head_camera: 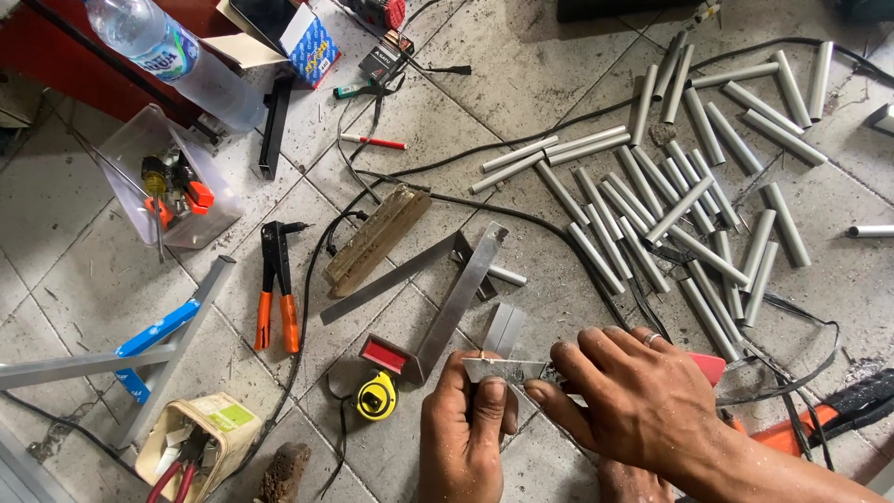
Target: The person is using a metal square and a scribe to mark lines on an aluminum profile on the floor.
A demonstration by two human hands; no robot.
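Note:
My left hand (463, 428) pinches a small flat strip of grey metal (498, 369) low in the middle of the view. My right hand (633, 396), a ring on one finger, lies across the strip's right end and covers whatever it grips; a red edge (710, 365) sticks out behind it. Just above the hands lie a short metal piece (504, 328) and a steel try square (445, 298) with a red-ended stock. A yellow tape measure (377, 396) sits to the left of my left hand.
Several cut aluminium tubes (680, 200) lie scattered on the tiled floor at the upper right, with black cables (559, 233) running through. An orange-handled rivet tool (277, 284), a clear tub of tools (168, 186), a water bottle (168, 47), a tin of pliers (191, 447) and a metal frame (140, 359) occupy the left.

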